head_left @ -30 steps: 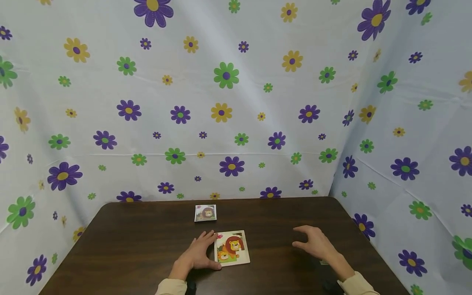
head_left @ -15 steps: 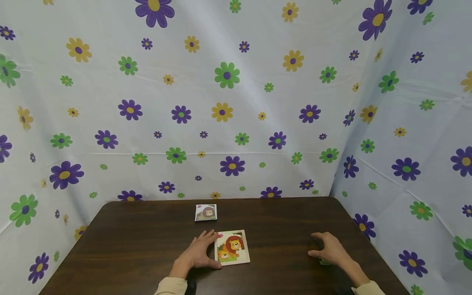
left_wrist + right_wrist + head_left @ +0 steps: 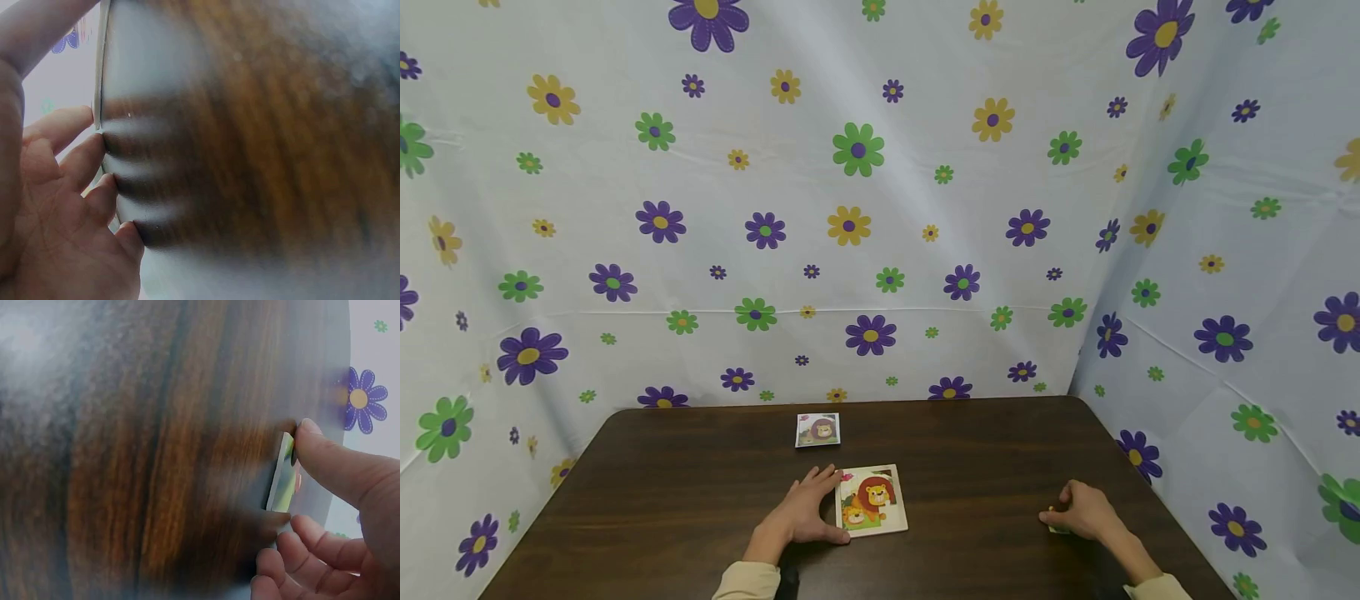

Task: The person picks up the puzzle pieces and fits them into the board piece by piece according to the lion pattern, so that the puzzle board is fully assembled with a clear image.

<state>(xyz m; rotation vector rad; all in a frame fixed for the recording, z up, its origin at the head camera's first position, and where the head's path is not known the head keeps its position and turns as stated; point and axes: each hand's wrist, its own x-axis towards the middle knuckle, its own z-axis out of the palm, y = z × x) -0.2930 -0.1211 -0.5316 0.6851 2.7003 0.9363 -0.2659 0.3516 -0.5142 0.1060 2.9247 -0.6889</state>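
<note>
A square lion puzzle board (image 3: 893, 522) lies flat on the dark table, with a pale bare patch at its lower right. My left hand (image 3: 800, 511) rests spread along its left side, thumb at the near corner and index finger at the far one. In the left wrist view, the left fingertips (image 3: 94, 125) sit right at the tabletop. Over to the right, my right hand (image 3: 1086, 510) pinches a small green and yellow puzzle piece (image 3: 283, 478) between thumb and fingers, close over the table; the hand covers much of the piece in the head view.
A small lion picture card (image 3: 817, 430) lies behind the board, near the table's far edge. The brown wooden table (image 3: 685, 483) meets a white flowered curtain (image 3: 910, 200) at the back, and another stretch hangs on the right.
My right hand has moved right and down to the small puzzle piece, and its thumb and fingers have closed on it. My left hand stays at the board.
</note>
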